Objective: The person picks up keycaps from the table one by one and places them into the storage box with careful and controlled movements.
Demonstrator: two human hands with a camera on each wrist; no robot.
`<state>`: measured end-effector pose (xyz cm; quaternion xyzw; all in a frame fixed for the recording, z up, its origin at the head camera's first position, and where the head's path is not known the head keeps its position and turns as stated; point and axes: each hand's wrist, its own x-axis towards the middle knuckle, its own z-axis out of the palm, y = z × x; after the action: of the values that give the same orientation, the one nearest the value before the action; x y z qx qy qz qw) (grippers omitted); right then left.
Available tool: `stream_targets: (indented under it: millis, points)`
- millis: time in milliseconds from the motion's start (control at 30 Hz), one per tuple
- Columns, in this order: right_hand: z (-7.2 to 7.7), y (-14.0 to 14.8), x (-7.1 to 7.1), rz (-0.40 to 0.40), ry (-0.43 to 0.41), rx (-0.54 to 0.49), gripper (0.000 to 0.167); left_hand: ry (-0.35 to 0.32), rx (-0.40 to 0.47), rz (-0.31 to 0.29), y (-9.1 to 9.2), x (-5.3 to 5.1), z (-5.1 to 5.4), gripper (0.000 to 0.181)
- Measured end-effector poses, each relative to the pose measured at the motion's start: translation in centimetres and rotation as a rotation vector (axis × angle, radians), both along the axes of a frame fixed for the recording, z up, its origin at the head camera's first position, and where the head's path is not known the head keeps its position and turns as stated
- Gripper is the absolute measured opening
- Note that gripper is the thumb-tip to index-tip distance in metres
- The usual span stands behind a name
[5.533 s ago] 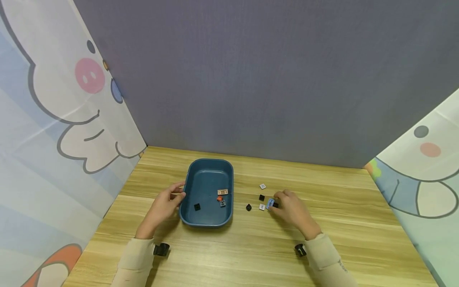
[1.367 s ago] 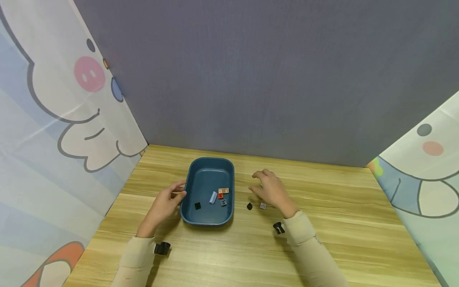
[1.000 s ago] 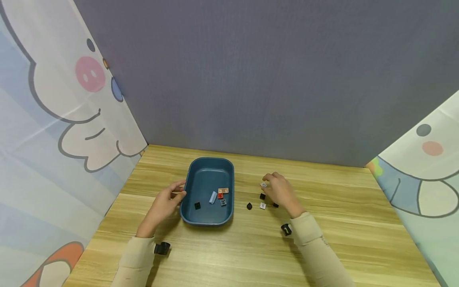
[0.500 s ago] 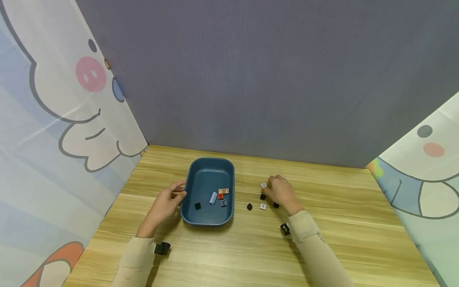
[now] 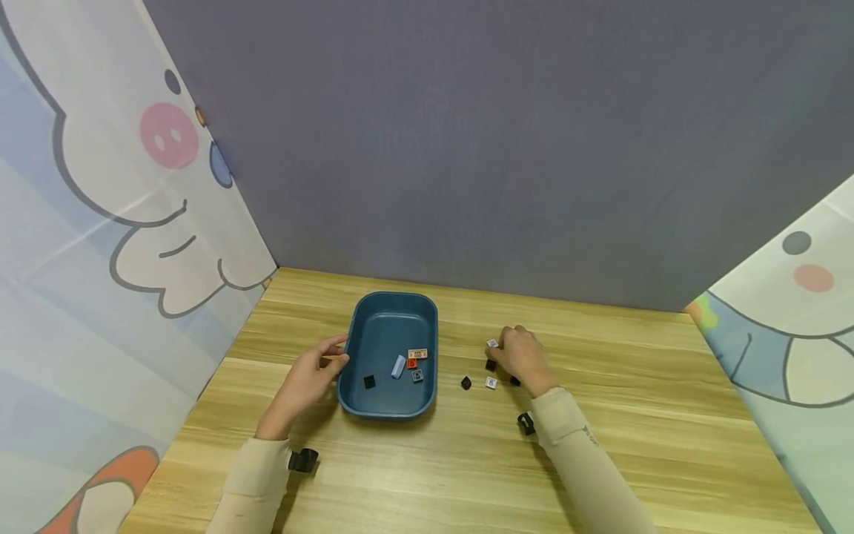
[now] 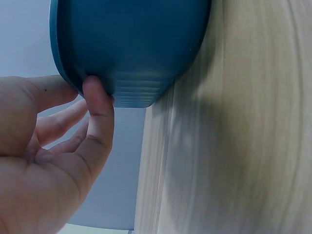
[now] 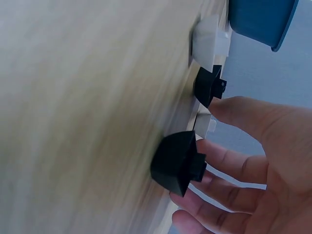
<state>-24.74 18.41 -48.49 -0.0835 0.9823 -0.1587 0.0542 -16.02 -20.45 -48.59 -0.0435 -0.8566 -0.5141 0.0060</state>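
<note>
My left hand [image 5: 303, 382] holds the left wall of the blue tray [image 5: 391, 293], its thumb [image 6: 97, 97] against the outside. Inside the tray lie a black keycap [image 5: 370, 382], a long light blue one [image 5: 398, 366], a tan one [image 5: 417, 354], a red one [image 5: 412, 363] and a grey one [image 5: 417, 376]. To the right, my right hand [image 5: 525, 358] reaches down among loose keycaps. Its thumb and index finger pinch the farthest white keycap [image 5: 491, 343] at the edges, still on the table. A black keycap [image 7: 207, 87] is close below the thumb.
Nearer on the wooden table [image 5: 427, 475] lie a white keycap [image 5: 491, 383] and a black keycap [image 5: 465, 383]. Another black keycap [image 7: 173, 163] lies just under my right hand. A grey panel [image 5: 467, 148] rises behind the table, with printed cloths at both sides.
The light blue keycap, earlier by my right hand on the table, is now in the tray. My right hand swung left, drew slightly back and settled at the far white keycap. My left hand stays put.
</note>
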Motion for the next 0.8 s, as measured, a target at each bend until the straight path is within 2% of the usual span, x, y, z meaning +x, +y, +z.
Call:
stream_targets:
  millis: [433,600,800]
  points:
    - [0.1,0.0,0.1,0.009,0.021,-0.013,0.022,0.0,0.001,-0.002,0.0,0.1,0.1,0.042]
    - [0.8,-0.3,0.5,0.033,0.062,-0.043,0.025,-0.005,-0.004,0.0,-0.1,0.1,0.1,0.042]
    - [2.2,-1.3,1.6,0.106,0.13,-0.084,0.023,0.001,-0.02,0.005,-0.1,0.0,0.0,0.042]
